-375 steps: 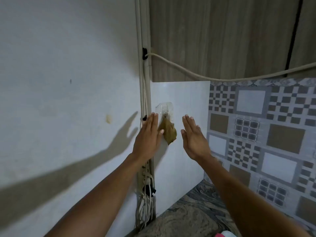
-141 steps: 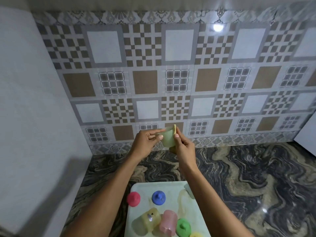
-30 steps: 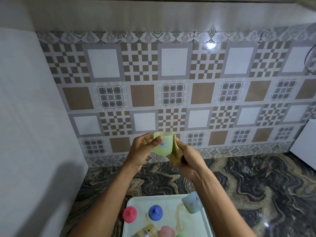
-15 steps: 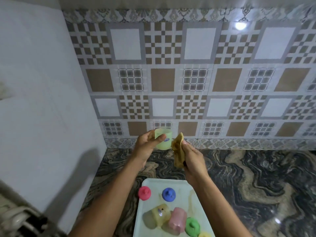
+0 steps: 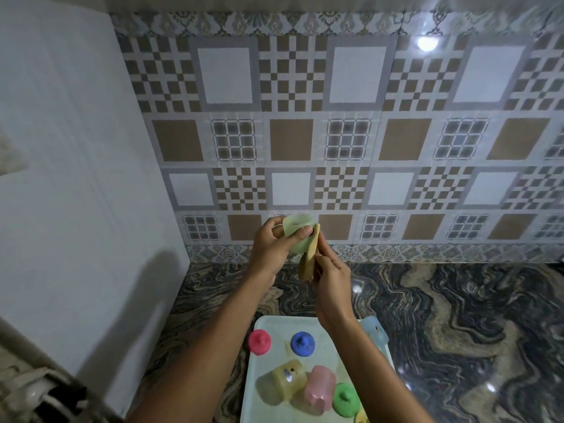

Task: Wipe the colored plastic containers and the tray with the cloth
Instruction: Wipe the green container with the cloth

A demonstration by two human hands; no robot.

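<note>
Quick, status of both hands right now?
Left hand: grips the pale green container.
Right hand: holds the brown cloth, right beside that container.

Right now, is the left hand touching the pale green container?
Touching. The head view shows the left hand gripping the pale green container, thumb across its side.

Left hand (image 5: 268,248), right hand (image 5: 331,283) close together (fingers curled)

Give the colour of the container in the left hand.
The container is pale translucent green, clearest in the head view.
</note>
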